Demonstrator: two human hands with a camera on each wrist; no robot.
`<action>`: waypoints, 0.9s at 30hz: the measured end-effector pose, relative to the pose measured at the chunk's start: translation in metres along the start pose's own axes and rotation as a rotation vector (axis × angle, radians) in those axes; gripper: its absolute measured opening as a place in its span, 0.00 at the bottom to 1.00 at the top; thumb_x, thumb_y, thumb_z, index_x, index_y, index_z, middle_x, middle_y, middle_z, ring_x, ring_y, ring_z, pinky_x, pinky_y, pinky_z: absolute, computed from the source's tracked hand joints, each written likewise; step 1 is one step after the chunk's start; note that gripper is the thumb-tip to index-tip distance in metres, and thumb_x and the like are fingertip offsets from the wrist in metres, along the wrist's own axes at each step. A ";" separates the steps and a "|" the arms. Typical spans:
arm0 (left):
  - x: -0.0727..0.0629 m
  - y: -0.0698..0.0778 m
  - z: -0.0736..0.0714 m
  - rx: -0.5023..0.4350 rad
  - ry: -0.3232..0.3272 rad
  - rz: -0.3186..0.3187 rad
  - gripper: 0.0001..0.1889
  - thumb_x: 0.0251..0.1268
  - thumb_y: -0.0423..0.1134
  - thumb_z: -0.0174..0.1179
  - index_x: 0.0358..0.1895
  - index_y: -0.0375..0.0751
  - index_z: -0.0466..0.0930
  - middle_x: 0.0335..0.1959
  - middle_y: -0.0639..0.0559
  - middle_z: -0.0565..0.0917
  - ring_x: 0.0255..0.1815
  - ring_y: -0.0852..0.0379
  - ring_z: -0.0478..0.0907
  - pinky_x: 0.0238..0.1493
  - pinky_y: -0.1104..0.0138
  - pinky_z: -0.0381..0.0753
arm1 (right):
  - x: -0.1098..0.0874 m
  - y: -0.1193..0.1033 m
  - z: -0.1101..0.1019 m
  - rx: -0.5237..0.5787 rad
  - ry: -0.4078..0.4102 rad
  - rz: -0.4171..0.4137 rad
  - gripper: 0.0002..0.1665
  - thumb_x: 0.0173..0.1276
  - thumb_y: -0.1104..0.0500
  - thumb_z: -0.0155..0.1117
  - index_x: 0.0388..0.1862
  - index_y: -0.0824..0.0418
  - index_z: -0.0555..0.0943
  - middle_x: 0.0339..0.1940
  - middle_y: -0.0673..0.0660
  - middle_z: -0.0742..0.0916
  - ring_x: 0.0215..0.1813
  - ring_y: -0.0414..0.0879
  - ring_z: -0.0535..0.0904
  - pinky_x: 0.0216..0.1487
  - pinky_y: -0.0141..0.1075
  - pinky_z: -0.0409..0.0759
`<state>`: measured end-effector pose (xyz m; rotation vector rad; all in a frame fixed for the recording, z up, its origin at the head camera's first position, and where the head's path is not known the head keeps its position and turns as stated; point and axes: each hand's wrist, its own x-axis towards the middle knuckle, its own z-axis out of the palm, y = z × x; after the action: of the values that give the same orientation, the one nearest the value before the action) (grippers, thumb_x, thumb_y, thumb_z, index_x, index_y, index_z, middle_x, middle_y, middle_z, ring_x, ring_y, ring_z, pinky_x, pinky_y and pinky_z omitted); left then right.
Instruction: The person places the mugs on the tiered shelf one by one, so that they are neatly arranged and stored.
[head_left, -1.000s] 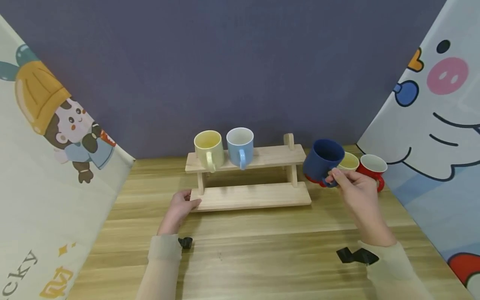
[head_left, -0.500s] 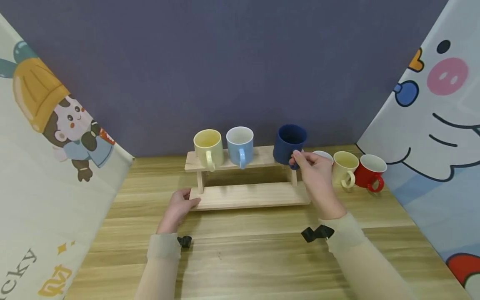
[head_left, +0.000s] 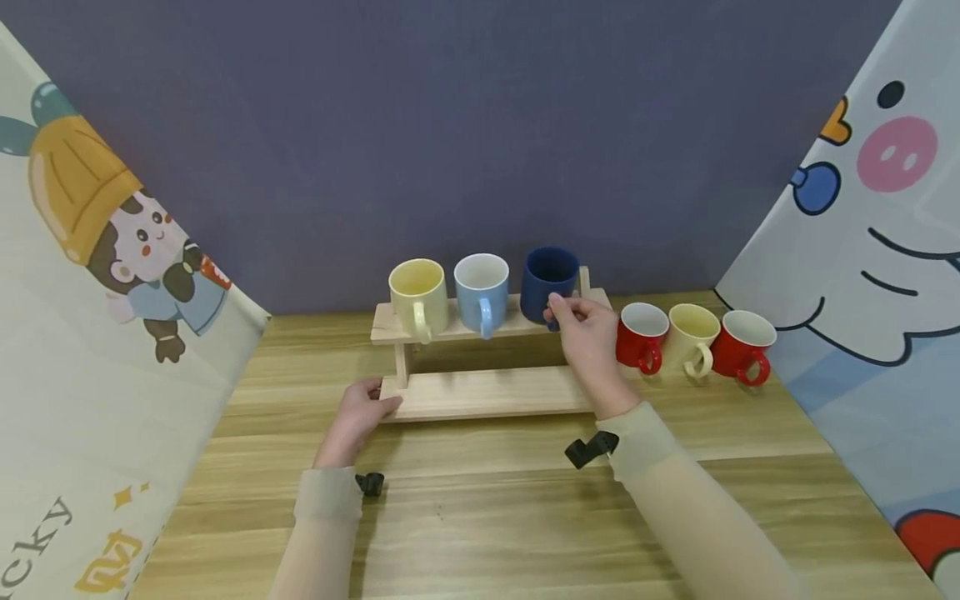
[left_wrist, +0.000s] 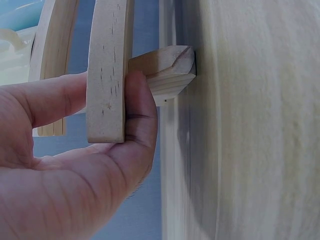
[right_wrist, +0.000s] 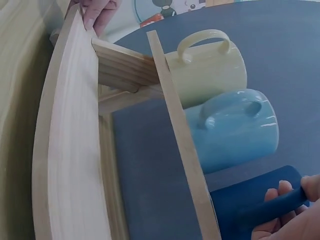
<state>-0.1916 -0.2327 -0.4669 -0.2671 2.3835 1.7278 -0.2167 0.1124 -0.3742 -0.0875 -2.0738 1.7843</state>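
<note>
A two-tier wooden rack (head_left: 480, 393) stands near the back of the table. My left hand (head_left: 362, 417) grips the left end of its lower board, thumb above and fingers beneath, as the left wrist view shows. My right hand (head_left: 592, 346) pinches the handle of a dark blue mug (head_left: 542, 287), which is upright at the right part of the upper board. In the right wrist view the base of the blue mug (right_wrist: 250, 195) is right at that board. Left of it on the same board stand a light blue mug (head_left: 472, 302) and a pale yellow mug (head_left: 411, 304), handles facing me.
Right of the rack, a red mug (head_left: 637, 337), a pale yellow mug (head_left: 682, 346) and another red mug (head_left: 731, 354) stand in a row on the wooden table (head_left: 480, 517). A dark panel (head_left: 480, 133) rises behind, with printed panels at both sides.
My right hand has carried the dark blue mug leftward from above the mugs on the table to the upper board. The left hand has stayed on the rack.
</note>
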 end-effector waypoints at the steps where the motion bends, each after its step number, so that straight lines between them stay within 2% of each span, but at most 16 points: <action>1: 0.000 0.000 0.000 0.004 0.001 0.000 0.30 0.73 0.29 0.61 0.70 0.17 0.62 0.54 0.32 0.75 0.48 0.46 0.77 0.46 0.63 0.82 | 0.000 0.000 0.001 -0.002 0.004 -0.004 0.21 0.74 0.50 0.68 0.36 0.69 0.88 0.33 0.62 0.89 0.36 0.48 0.76 0.32 0.34 0.69; 6: -0.001 0.003 0.001 0.014 0.007 0.004 0.27 0.72 0.29 0.61 0.68 0.18 0.65 0.52 0.33 0.77 0.47 0.47 0.77 0.45 0.64 0.81 | 0.001 0.000 0.005 -0.008 -0.005 -0.008 0.21 0.73 0.48 0.69 0.37 0.68 0.89 0.33 0.60 0.89 0.37 0.49 0.78 0.33 0.35 0.71; 14: -0.001 0.002 0.001 0.002 -0.001 -0.002 0.29 0.73 0.29 0.61 0.70 0.17 0.63 0.53 0.33 0.75 0.47 0.47 0.77 0.45 0.64 0.82 | 0.005 0.001 0.000 -0.044 -0.071 0.037 0.23 0.73 0.46 0.68 0.41 0.67 0.89 0.36 0.60 0.90 0.44 0.49 0.81 0.47 0.38 0.77; 18: -0.001 0.002 0.001 0.000 -0.001 -0.006 0.31 0.73 0.29 0.60 0.72 0.17 0.59 0.55 0.33 0.73 0.50 0.46 0.75 0.46 0.64 0.81 | 0.005 0.000 -0.003 -0.057 -0.089 0.062 0.25 0.73 0.44 0.68 0.42 0.67 0.89 0.37 0.60 0.89 0.47 0.50 0.80 0.50 0.41 0.77; 27: -0.002 0.001 0.002 0.009 0.001 -0.009 0.30 0.73 0.29 0.60 0.71 0.17 0.61 0.56 0.30 0.73 0.53 0.43 0.74 0.47 0.64 0.81 | 0.005 0.002 -0.011 -0.038 -0.147 0.094 0.29 0.73 0.39 0.65 0.46 0.65 0.88 0.44 0.59 0.88 0.51 0.54 0.78 0.56 0.45 0.77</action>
<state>-0.1903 -0.2307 -0.4661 -0.2773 2.3865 1.7121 -0.2176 0.1242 -0.3737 -0.0674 -2.2411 1.8570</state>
